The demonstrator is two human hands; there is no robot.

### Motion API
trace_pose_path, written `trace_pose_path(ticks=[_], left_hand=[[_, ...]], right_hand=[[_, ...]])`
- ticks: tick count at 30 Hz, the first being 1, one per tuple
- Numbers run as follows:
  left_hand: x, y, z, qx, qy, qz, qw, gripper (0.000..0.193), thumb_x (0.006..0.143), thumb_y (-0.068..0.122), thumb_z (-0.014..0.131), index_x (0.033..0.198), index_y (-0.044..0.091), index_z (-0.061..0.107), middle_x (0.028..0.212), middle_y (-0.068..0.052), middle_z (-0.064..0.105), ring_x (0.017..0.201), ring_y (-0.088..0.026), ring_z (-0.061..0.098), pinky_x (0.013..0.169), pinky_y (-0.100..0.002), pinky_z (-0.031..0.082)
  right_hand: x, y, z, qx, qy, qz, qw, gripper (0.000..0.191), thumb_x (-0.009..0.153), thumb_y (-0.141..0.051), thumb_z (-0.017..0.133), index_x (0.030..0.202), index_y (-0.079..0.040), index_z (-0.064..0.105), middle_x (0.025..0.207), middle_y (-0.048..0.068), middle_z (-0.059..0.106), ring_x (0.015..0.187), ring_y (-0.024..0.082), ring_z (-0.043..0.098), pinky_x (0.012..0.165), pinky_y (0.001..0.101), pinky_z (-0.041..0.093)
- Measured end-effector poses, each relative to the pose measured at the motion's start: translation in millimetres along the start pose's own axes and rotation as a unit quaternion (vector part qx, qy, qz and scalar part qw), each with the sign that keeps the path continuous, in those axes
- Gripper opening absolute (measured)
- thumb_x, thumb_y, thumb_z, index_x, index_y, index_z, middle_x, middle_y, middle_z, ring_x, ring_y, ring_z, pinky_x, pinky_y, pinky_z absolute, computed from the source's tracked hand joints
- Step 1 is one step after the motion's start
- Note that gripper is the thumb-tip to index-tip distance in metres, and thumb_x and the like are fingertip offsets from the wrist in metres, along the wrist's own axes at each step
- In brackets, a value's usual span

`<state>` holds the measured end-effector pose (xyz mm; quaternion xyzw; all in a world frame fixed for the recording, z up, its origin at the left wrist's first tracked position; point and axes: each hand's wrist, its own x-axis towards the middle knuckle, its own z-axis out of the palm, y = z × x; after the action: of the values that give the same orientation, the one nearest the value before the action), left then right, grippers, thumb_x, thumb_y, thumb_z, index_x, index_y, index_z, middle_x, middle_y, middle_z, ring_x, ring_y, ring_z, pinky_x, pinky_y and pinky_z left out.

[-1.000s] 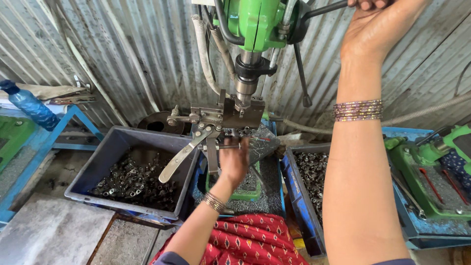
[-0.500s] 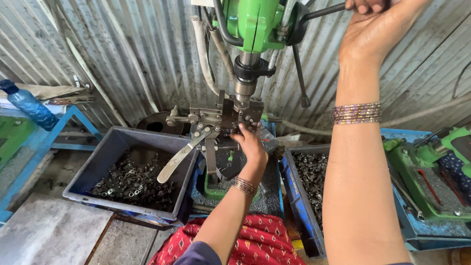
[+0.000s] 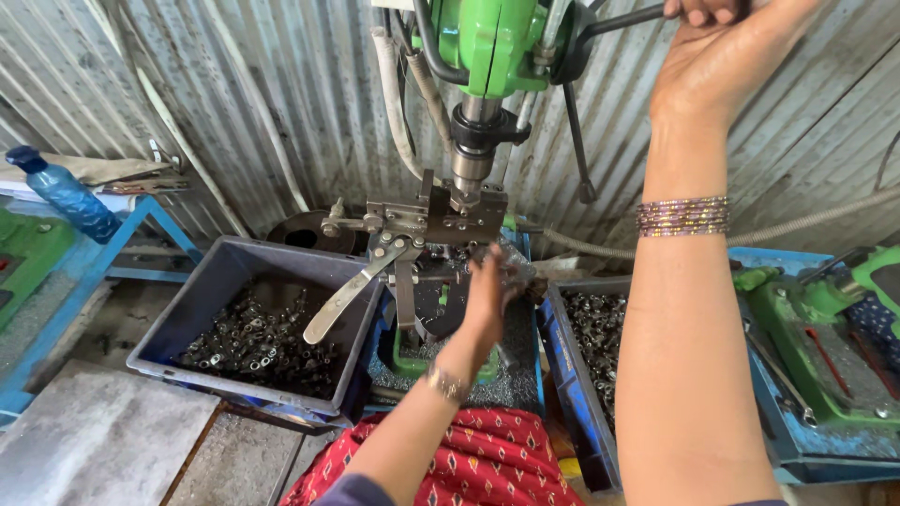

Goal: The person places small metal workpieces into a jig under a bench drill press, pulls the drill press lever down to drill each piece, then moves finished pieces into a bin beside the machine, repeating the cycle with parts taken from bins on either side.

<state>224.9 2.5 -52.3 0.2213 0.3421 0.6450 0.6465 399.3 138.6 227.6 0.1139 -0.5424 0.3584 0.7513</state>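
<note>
The green drill press (image 3: 487,42) is seen at the far centre of the scene, its spindle standing directly above the metal clamping fixture (image 3: 436,220). The black feed handle (image 3: 619,19) at the upper right is gripped by the right hand (image 3: 722,47), fingers closed around it; a stack of bangles (image 3: 683,215) is worn on that forearm. The left hand (image 3: 489,286) is held at the near right edge of the fixture, just below the spindle; motion blur is noted there, and whether anything is grasped cannot be told.

Compared with half a second ago, the left hand is found slightly lower and further right, with its outline less sharp. One second ago it was lower still, near the fixture base. The right hand's grip on the handle is unchanged across all frames.

The fixture's long silver lever (image 3: 352,290) is angled down to the left, over the left grey bin (image 3: 216,272) of small metal parts. A second bin (image 3: 562,328) of similar parts is set to the right. A blue bottle (image 3: 61,192) stands at the far left.
</note>
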Motion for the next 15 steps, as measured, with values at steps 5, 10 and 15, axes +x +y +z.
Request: trace_pose_path(ticks=[5,10,15], left_hand=[[-102.8,34.9,-37.2,0.24,-0.06,0.301,0.921,0.043,0.102,0.012,0.06,0.143,0.005,0.052,0.138,-0.014,0.066,0.114,-0.02,0.066,0.094,-0.031,0.056],[-92.7,142.3,-105.0,0.666,0.24,0.406,0.578,0.038,0.099,0.021,0.064,0.133,0.005,0.059,0.11,-0.017,0.066,0.107,-0.037,0.062,0.096,-0.049,0.049],[-42.8,194.5,-116.0,0.736,0.187,0.482,0.438,0.054,0.094,0.036,0.065,0.136,0.003,0.057,0.136,-0.021,0.064,0.13,-0.04,0.051,0.106,-0.054,0.041]], right_hand=[[0.4,3.3,-6.6,-0.008,0.013,-0.004,1.0,0.049,0.114,-0.045,0.051,0.084,-0.008,0.038,0.068,0.004,0.03,0.063,0.022,0.032,0.059,0.0392,0.032],[1.6,9.5,-27.8,0.019,0.065,-0.005,0.998,0.042,0.121,-0.026,0.055,0.089,-0.006,0.036,0.074,0.005,0.031,0.063,0.019,0.028,0.057,0.0344,0.026],[4.4,14.5,-45.4,-0.004,0.046,-0.011,0.999,0.042,0.12,-0.03,0.054,0.09,-0.006,0.037,0.075,0.005,0.032,0.064,0.019,0.029,0.059,0.0352,0.026]])
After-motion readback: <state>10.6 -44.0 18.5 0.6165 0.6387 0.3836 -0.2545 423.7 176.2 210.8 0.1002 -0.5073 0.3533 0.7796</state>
